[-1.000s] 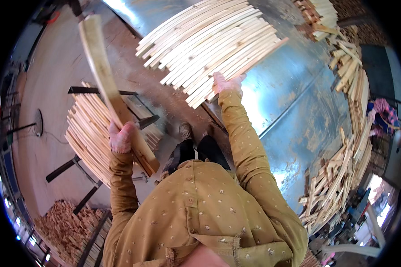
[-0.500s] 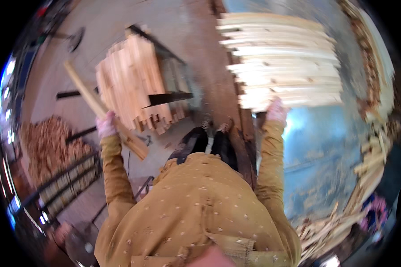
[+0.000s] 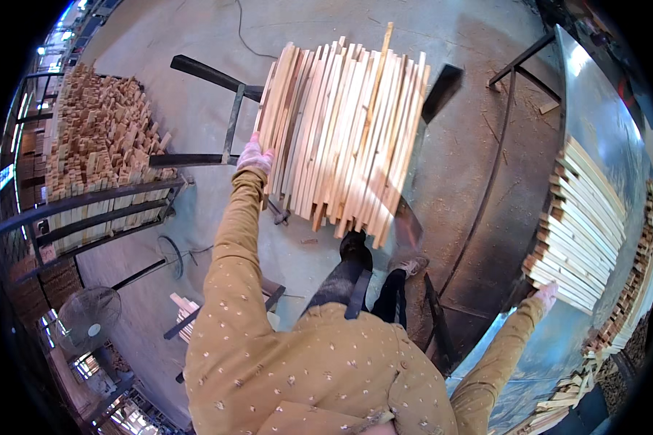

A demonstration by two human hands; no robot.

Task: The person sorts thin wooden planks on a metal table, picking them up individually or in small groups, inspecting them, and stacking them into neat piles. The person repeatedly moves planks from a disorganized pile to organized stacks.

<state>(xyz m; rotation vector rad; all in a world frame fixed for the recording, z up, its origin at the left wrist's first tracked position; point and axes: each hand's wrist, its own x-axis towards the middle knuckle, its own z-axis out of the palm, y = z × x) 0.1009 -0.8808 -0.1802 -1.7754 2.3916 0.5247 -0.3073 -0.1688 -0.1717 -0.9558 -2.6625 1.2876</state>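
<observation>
Left hand at stacked slats, right hand at a slat row.
The stack lies just right of the left hand; the row, on a metal table, extends beyond the right fingertips. Whether either hand grips or merely rests, I cannot tell. Slats look stiff and dry, probably light singly, heavy bundled; mid-length edges should suit holding.

Sticks on rack, table — to right
</observation>
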